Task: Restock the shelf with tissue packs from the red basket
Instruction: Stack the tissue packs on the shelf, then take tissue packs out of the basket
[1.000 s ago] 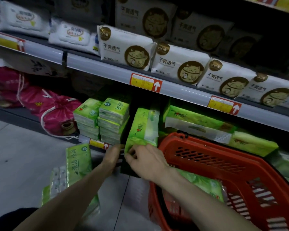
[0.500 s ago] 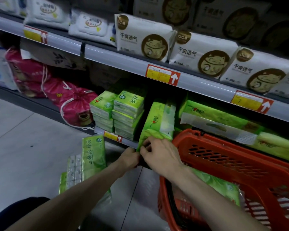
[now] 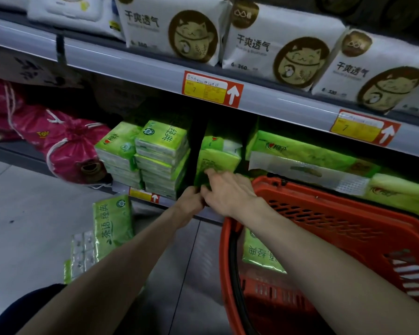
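Both of your hands are on one green tissue pack point(image 3: 217, 163) that stands upright on the bottom shelf point(image 3: 211, 217), in the gap between the stacked green packs point(image 3: 153, 158) to its left and the long green packs point(image 3: 307, 155) lying to its right. Your left hand point(image 3: 191, 201) grips the pack's lower near corner, fingers closed on it, while your right hand point(image 3: 228, 192) lies over its lower front face with the fingers curled against the wrapper. The pack looks close to seated, though its base is hidden behind your hands, so you cannot tell whether it sits flat. The red basket point(image 3: 348, 226) sits just right of your hands, its rim near the shelf edge, and at least one more green pack point(image 3: 259, 252) lies inside it; the rest of the basket's floor is partly out of view. Another tissue bundle point(image 3: 111, 223) stands on the floor point(image 3: 22, 213) left of your arms. By the look of it, this slot is partly filled and the basket is not yet emptied, so more placing remains.
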A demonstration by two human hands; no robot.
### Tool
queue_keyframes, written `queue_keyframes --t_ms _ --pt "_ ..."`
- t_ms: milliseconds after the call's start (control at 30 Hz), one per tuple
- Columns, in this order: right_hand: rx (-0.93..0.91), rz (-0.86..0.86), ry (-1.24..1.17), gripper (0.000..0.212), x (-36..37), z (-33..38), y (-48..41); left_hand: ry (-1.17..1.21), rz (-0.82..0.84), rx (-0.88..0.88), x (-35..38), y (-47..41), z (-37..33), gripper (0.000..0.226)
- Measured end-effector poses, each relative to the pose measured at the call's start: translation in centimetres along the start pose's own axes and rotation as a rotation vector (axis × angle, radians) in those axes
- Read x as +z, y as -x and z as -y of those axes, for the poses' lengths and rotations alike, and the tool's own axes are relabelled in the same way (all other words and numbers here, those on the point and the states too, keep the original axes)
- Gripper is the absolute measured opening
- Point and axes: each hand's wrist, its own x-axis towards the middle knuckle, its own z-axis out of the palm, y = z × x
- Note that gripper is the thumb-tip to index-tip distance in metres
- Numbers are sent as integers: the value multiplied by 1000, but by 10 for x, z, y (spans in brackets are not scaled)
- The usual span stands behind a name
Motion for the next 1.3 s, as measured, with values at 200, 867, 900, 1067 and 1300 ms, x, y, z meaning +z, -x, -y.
queue_keyframes --t_ms 200,867,900,1067,1300 --pt "-10 18 47 47 0 1 -4 51 -11 -9 2 -2 -3 38" --pt "-72 -3 -38 39 -28 -151 192 -428 -100 582 80 105 -113 18" --pt "-39 56 -9 38 -27 -162 201 -561 -56 643 89 111 -113 17" --pt "136 338 -39 44 -25 -202 203 -1085 216 628 137 102 -110 27" --pt "241 344 -70 58 16 -238 201 -1419 492 283 188 59 -77 71"
